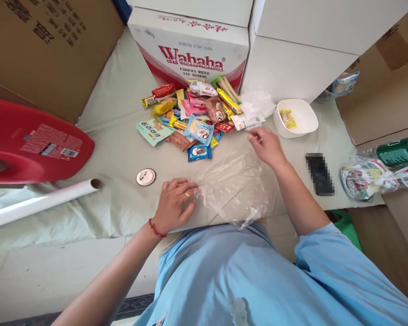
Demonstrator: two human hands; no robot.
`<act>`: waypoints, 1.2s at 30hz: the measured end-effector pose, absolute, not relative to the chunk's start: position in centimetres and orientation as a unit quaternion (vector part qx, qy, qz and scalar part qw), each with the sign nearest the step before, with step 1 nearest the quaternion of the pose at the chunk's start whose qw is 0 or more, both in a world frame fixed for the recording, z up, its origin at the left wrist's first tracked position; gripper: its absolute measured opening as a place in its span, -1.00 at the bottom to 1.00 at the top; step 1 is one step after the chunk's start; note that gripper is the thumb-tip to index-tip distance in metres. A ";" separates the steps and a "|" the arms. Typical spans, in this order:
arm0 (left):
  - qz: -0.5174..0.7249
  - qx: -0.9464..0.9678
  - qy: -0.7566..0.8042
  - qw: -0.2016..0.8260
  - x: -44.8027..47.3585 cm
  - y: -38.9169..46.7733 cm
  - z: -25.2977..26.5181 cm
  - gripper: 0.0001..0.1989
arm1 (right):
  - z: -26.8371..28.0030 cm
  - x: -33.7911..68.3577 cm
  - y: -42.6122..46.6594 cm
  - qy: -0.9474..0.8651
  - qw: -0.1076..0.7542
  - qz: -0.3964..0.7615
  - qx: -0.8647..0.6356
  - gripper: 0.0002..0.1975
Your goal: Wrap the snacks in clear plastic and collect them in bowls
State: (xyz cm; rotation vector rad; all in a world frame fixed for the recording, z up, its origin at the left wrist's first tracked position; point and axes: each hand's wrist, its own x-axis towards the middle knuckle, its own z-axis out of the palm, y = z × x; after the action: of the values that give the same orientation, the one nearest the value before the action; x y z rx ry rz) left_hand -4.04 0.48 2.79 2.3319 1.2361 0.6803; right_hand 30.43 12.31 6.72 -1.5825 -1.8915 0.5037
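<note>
1. At the clear bag [238,183]: my left hand [177,203] and right hand [268,146], fingers curled; grip, I cannot tell.
2. Between them: bag spread, no packets visible inside.
3. Beyond: snack packets [199,130], loose; rightward, white bowl [305,121].

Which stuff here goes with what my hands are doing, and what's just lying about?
In use, it seems:
clear plastic bag, at your left hand
snack packets, probably

Lying about, apparently:
round badge
white tube
red container
green-labelled bottle
</note>
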 end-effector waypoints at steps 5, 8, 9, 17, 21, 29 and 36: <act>0.249 0.791 0.488 0.272 -4.2 -0.3 2.6 -0.56 | 9.6 28.1 3.1 -0.830 0.215 0.211 -0.470 -0.69; 0.240 0.769 0.528 0.270 -3.4 0.3 2.4 -0.51 | 6.7 28.1 -1.5 -0.887 0.100 0.241 -0.381 -0.77; 0.232 0.772 0.528 0.268 -3.1 0.4 2.3 -0.51 | 5.4 28.7 -2.4 -0.887 0.088 0.235 -0.387 -0.77; 0.184 0.819 0.480 0.256 -2.1 0.4 2.5 -0.87 | 5.5 34.0 -2.4 -0.811 0.185 0.180 -0.525 -0.66; 0.176 0.835 0.467 0.230 -1.6 0.0 2.0 -0.73 | 7.1 29.0 -1.6 -0.828 0.191 0.207 -0.486 -0.59; 0.262 0.788 0.529 0.175 -1.1 0.5 2.5 -0.79 | 2.7 21.1 -2.4 -0.919 0.068 0.235 -0.308 -0.58; 0.295 0.804 0.414 0.307 4.5 -0.4 3.5 -0.66 | 0.7 20.7 -3.7 -0.900 0.062 0.268 -0.338 -0.66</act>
State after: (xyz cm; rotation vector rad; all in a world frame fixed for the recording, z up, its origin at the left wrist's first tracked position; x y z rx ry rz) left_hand 4.53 -0.36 3.52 2.1281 1.0963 0.7794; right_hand 20.70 -3.65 0.73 -1.0214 -2.7220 0.8106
